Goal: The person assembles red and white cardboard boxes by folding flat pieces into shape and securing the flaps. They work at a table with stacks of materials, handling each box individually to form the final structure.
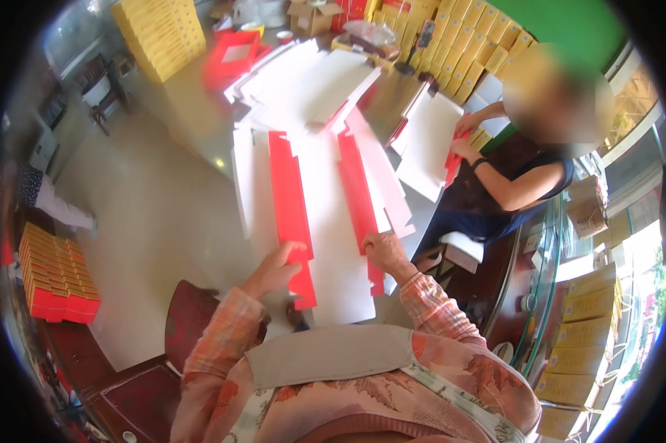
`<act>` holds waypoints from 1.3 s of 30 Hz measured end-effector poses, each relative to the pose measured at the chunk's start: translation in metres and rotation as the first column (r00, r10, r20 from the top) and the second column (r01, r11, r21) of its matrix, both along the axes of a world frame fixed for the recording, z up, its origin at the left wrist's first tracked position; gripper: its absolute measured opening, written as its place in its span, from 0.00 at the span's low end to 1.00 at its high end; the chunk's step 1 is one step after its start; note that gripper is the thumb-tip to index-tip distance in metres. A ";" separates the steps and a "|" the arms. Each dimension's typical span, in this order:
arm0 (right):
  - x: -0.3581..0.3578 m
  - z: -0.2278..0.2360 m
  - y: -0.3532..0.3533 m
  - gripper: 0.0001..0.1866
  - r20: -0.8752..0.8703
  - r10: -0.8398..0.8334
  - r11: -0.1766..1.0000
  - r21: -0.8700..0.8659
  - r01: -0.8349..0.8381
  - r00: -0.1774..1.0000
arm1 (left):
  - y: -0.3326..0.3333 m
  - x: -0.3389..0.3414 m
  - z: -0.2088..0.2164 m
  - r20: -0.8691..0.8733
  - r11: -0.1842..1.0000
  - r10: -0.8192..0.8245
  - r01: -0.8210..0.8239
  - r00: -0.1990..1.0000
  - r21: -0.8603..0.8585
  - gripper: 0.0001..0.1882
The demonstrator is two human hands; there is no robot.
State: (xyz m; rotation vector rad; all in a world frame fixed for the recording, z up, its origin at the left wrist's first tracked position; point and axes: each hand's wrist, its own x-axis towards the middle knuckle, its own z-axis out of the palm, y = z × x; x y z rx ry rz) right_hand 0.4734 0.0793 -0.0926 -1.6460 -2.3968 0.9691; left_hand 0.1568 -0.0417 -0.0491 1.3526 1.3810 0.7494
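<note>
A large white cardboard box blank [324, 214] lies lengthwise in front of me. Both of its long edges are folded up, showing a red left flap [289, 199] and a red right flap [357, 188]. My left hand [275, 270] pinches the left flap near its close end. My right hand [387, 253] is closed round the right flap at about the same height, knuckles up. Parts of the fingers are hidden behind the flaps. Under and beyond this blank are more flat white sheets [303, 85], stacked unevenly.
To the right, a person's hands [466, 136] hold a red-edged white blank [430, 140]. A red open box [232, 55] sits at the far left of the table. Stacks of yellow boxes [159, 37] stand behind, with a dark red chair [189, 321] at my left.
</note>
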 end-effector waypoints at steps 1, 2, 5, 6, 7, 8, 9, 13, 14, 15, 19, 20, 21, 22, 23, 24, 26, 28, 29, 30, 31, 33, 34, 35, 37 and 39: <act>0.007 0.004 0.006 0.21 -0.037 0.033 0.999 -0.031 -0.034 0.999 | 0.000 -0.005 0.006 0.096 0.998 -0.059 0.058 0.994 0.008 0.27; 0.016 0.010 0.013 0.20 -0.074 0.066 0.996 -0.061 -0.071 0.995 | 0.002 -0.011 0.015 0.170 0.996 -0.071 0.079 0.983 -0.038 0.30; 0.027 0.034 0.026 0.23 -0.239 -0.066 0.865 -0.498 -0.064 0.969 | -0.008 -0.025 0.031 0.207 0.983 -0.117 0.143 0.971 -0.115 0.36; 0.037 0.035 0.031 0.24 -0.329 -0.120 0.795 -0.597 -0.108 0.937 | -0.012 -0.027 0.032 0.101 0.985 -0.147 0.155 0.984 -0.078 0.37; 0.043 0.037 0.036 0.25 -0.407 -0.184 0.713 -0.682 -0.164 0.895 | -0.014 -0.026 0.033 -0.008 0.984 -0.171 0.171 0.985 -0.042 0.37; 0.048 0.039 0.043 0.32 -0.384 -0.121 0.679 -0.705 -0.206 0.915 | -0.016 -0.025 0.036 -0.010 0.982 -0.183 0.182 0.983 -0.049 0.38; 0.053 0.046 0.043 0.35 -0.444 -0.134 0.632 -0.727 -0.269 0.886 | -0.019 -0.021 0.051 -0.010 0.977 -0.203 0.202 0.979 -0.061 0.38; 0.067 0.053 0.051 0.43 -0.607 -0.071 0.473 -0.719 -0.509 0.792 | -0.028 -0.021 0.058 -0.068 0.967 -0.245 0.239 0.967 -0.085 0.40; 0.072 0.051 0.057 0.44 -0.630 -0.029 0.446 -0.703 -0.554 0.776 | -0.028 -0.023 0.055 -0.200 0.963 -0.268 0.266 0.942 -0.040 0.38; 0.070 0.055 0.062 0.43 -0.545 0.175 0.540 -0.644 -0.542 0.820 | -0.029 -0.022 0.051 -0.326 0.956 -0.278 0.294 0.903 -0.002 0.37; 0.053 0.062 0.061 0.35 -0.119 0.585 0.737 -0.336 -0.587 0.803 | -0.027 -0.013 0.051 -0.620 0.909 -0.236 0.395 0.748 0.130 0.30; 0.049 0.065 0.057 0.33 -0.050 0.611 0.754 -0.266 -0.600 0.790 | -0.026 -0.012 0.044 -0.656 0.876 -0.203 0.434 0.727 0.210 0.28; 0.043 0.069 0.053 0.32 0.087 0.644 0.755 -0.227 -0.615 0.760 | -0.024 -0.012 0.038 -0.689 0.834 -0.167 0.474 0.705 0.283 0.25; 0.037 0.075 0.050 0.30 0.224 0.659 0.752 -0.189 -0.632 0.718 | -0.023 -0.013 0.033 -0.719 0.783 -0.128 0.515 0.684 0.350 0.23; 0.035 0.077 0.048 0.29 0.357 0.656 0.743 -0.153 -0.651 0.665 | -0.024 -0.014 0.030 -0.760 0.795 -0.092 0.507 0.643 0.333 0.21; 0.038 0.075 0.047 0.27 0.400 0.630 0.728 -0.009 -0.685 0.665 | -0.022 -0.010 0.032 -0.795 0.804 -0.058 0.500 0.604 0.321 0.19; 0.044 0.069 0.045 0.25 0.474 0.564 0.637 0.272 -0.721 0.676 | -0.015 -0.006 0.029 -0.808 0.760 0.064 0.496 0.586 0.420 0.17; 0.048 0.066 0.049 0.19 0.462 0.522 0.533 0.480 -0.697 0.717 | -0.003 0.000 0.031 -0.735 0.620 0.230 0.486 0.638 0.616 0.15; 0.049 0.067 0.052 0.17 0.452 0.503 0.468 0.574 -0.671 0.737 | 0.002 0.001 0.033 -0.730 0.584 0.226 0.510 0.645 0.632 0.14; 0.047 0.075 0.052 0.22 0.472 0.503 0.444 0.578 -0.685 0.724 | 0.010 0.009 0.048 -0.725 0.548 0.214 0.534 0.654 0.644 0.12; 0.044 0.079 0.053 0.20 0.420 0.538 0.410 0.627 -0.662 0.731 | 0.014 0.014 0.057 -0.718 0.509 0.211 0.552 0.663 0.660 0.11; 0.037 0.081 0.055 0.16 0.310 0.617 0.342 0.722 -0.601 0.723 | 0.026 0.014 0.038 -0.663 0.542 0.161 0.496 0.732 0.679 0.07; 0.035 0.073 0.058 0.13 0.229 0.663 0.411 0.684 -0.603 0.712 | 0.031 0.016 0.032 -0.631 0.556 0.133 0.469 0.764 0.686 0.06; 0.033 0.056 0.065 0.11 0.144 0.700 0.475 0.639 -0.606 0.700 | 0.032 0.018 0.027 -0.617 0.616 0.183 0.400 0.765 0.678 0.06; 0.026 0.026 0.070 0.09 -0.008 0.697 0.582 0.592 -0.558 0.717 | 0.033 0.025 0.021 -0.597 0.718 0.274 0.253 0.754 0.649 0.08; 0.015 0.001 0.063 0.08 -0.129 0.641 0.664 0.588 -0.463 0.756 | 0.040 0.032 0.000 -0.561 0.734 0.375 0.134 0.738 0.666 0.09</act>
